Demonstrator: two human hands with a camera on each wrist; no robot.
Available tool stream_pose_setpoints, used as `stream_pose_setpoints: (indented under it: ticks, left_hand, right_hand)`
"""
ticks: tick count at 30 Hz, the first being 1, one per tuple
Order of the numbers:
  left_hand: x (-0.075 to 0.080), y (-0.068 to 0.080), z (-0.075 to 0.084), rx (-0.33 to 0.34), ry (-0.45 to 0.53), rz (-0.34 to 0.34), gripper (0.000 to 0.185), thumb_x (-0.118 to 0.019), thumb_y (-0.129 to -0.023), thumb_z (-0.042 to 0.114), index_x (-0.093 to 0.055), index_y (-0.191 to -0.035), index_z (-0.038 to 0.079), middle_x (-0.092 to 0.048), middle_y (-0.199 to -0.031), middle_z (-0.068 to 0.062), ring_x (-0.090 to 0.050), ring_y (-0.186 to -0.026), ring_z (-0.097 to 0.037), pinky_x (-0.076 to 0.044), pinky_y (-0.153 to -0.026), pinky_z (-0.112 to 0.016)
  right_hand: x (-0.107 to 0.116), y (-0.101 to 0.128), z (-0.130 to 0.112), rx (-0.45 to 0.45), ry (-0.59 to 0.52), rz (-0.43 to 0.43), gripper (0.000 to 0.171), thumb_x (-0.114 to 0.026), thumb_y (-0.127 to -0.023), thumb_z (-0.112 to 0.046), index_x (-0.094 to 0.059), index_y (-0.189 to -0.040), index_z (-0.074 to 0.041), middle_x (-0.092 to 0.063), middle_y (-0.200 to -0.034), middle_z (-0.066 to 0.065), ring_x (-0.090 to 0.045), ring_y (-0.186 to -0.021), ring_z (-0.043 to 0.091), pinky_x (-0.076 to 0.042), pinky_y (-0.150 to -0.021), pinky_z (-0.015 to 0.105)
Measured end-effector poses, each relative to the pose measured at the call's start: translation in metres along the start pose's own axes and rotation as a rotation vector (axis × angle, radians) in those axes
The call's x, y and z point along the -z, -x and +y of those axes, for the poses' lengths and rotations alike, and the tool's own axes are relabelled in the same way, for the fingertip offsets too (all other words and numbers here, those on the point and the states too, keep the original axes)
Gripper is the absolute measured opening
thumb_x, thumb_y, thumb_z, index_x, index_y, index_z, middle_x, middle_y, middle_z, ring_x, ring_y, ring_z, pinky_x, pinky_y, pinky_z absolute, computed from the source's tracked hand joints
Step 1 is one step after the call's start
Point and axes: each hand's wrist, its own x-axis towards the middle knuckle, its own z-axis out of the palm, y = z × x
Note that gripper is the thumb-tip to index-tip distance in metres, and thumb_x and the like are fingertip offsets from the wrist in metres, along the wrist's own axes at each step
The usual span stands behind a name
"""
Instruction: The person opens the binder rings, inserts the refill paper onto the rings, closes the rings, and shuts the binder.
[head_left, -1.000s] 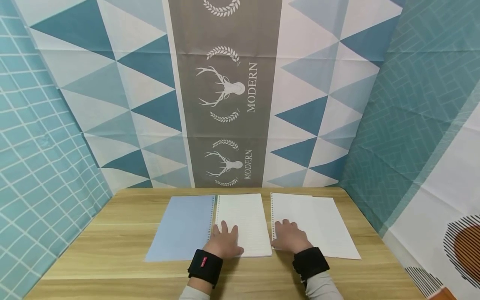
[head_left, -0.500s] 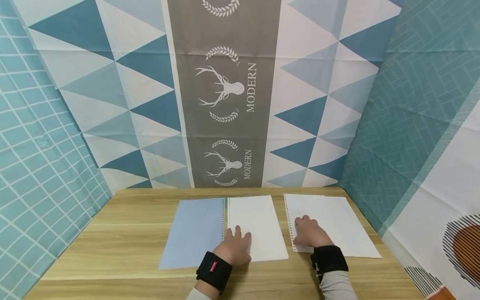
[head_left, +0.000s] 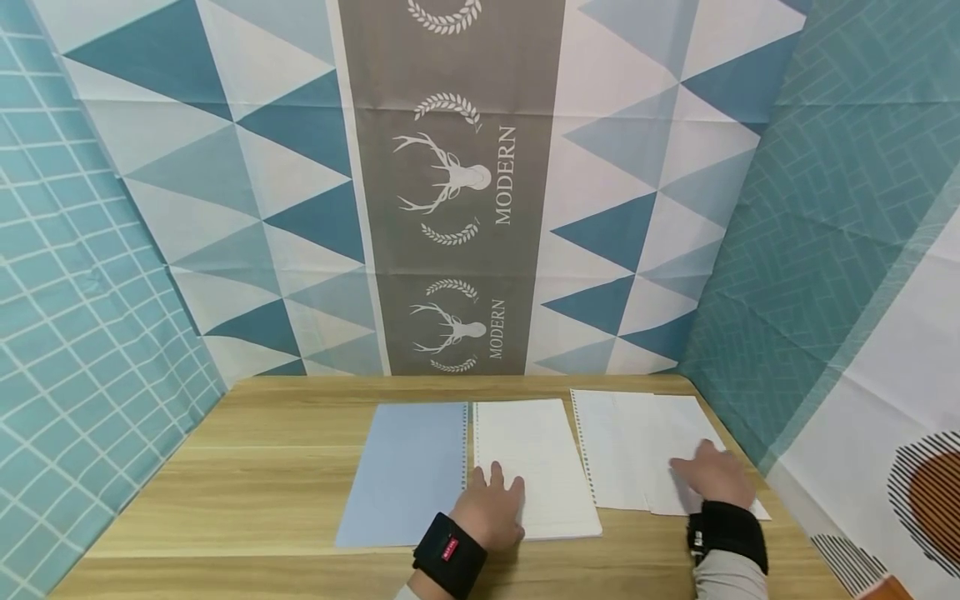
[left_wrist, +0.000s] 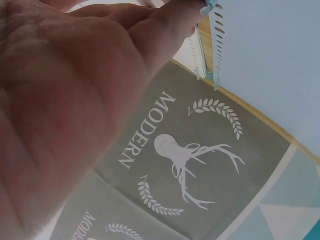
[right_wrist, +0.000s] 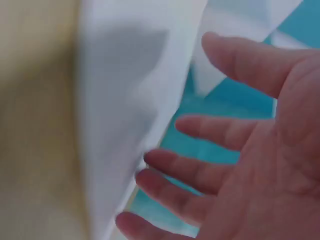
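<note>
A spiral notebook lies open, its pale blue cover (head_left: 408,475) on the left and a lined white page (head_left: 540,442) on the right. My left hand (head_left: 490,508) rests over the page's lower left beside the binding, fingers spread. The left wrist view shows its palm (left_wrist: 65,100), with the blue cover (left_wrist: 275,60) beyond. To the right lie two overlapping white sheets, a left one with a perforated edge (head_left: 611,450) and a right one (head_left: 671,417). My right hand (head_left: 716,473) is over the right sheet's right side; its fingers look spread and relaxed in the right wrist view.
The wooden table (head_left: 225,467) extends left of the notebook and in front of it. A patterned cloth (head_left: 450,208) hangs behind its back edge. Tiled-print blue cloth (head_left: 90,292) stands at the left, and a teal cloth (head_left: 810,250) borders the right side.
The notebook has slid right along with my left hand. The white sheets have shifted right too, and my right hand has moved from their perforated edge to their right side.
</note>
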Motion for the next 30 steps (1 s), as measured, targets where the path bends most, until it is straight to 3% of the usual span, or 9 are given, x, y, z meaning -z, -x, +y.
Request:
stream_pose_setpoints:
  ticks: [3,8,12,15,22,30]
  left_hand:
    - [0.0,0.0,-0.002,-0.01,0.026,0.008,0.064,-0.079,-0.086,0.034,-0.056,-0.142,0.014,-0.047,-0.152,-0.024,-0.047,-0.14,-0.047,-0.053,-0.102,-0.054]
    - [0.0,-0.001,-0.004,-0.035,0.065,0.007,0.065,-0.079,-0.086,0.032,-0.055,-0.143,0.015,-0.044,-0.155,-0.026,-0.044,-0.143,-0.045,-0.05,-0.106,-0.054]
    - [0.0,-0.002,-0.004,-0.042,0.093,-0.01,0.066,-0.079,-0.087,0.031,-0.053,-0.145,0.015,-0.041,-0.157,-0.026,-0.041,-0.146,-0.045,-0.048,-0.108,-0.055]
    - [0.0,-0.003,-0.004,-0.051,0.108,-0.024,0.066,-0.079,-0.087,0.031,-0.053,-0.145,0.015,-0.04,-0.158,-0.025,-0.04,-0.146,-0.045,-0.048,-0.109,-0.055]
    - [0.0,-0.002,-0.003,-0.06,0.098,-0.014,0.065,-0.079,-0.087,0.031,-0.053,-0.144,0.015,-0.04,-0.157,-0.026,-0.04,-0.146,-0.045,-0.048,-0.109,-0.054]
    - [0.001,-0.003,-0.004,-0.045,0.108,-0.017,0.067,-0.079,-0.087,0.031,-0.052,-0.146,0.015,-0.039,-0.159,-0.025,-0.039,-0.147,-0.044,-0.045,-0.112,-0.054]
  right_hand:
    - [0.002,0.001,0.02,-0.124,-0.023,0.053,0.069,-0.066,-0.086,-0.038,-0.051,-0.123,0.018,-0.05,-0.118,0.047,-0.046,-0.114,0.065,-0.044,-0.089,0.072]
    - [-0.003,-0.002,0.034,-0.245,-0.106,0.09,0.08,-0.071,-0.084,-0.037,-0.038,-0.132,0.017,-0.033,-0.13,0.052,-0.03,-0.124,0.068,-0.032,-0.099,0.077]
    - [-0.002,-0.006,0.042,-0.267,-0.122,0.056,0.087,-0.071,-0.085,-0.039,-0.028,-0.137,0.016,-0.018,-0.136,0.056,-0.016,-0.129,0.072,-0.023,-0.104,0.08]
    - [0.001,-0.009,0.047,-0.29,-0.116,0.036,0.096,-0.074,-0.083,-0.041,-0.022,-0.14,0.016,-0.013,-0.137,0.06,-0.015,-0.129,0.074,-0.023,-0.104,0.08]
    - [0.004,-0.017,0.054,-0.311,-0.111,0.008,0.111,-0.079,-0.077,-0.048,-0.018,-0.142,0.018,-0.013,-0.134,0.061,-0.018,-0.126,0.076,-0.029,-0.103,0.079]
    - [0.005,-0.017,0.053,-0.315,-0.109,0.005,0.122,-0.082,-0.073,-0.055,-0.015,-0.146,0.016,-0.011,-0.137,0.06,-0.016,-0.129,0.075,-0.023,-0.108,0.076]
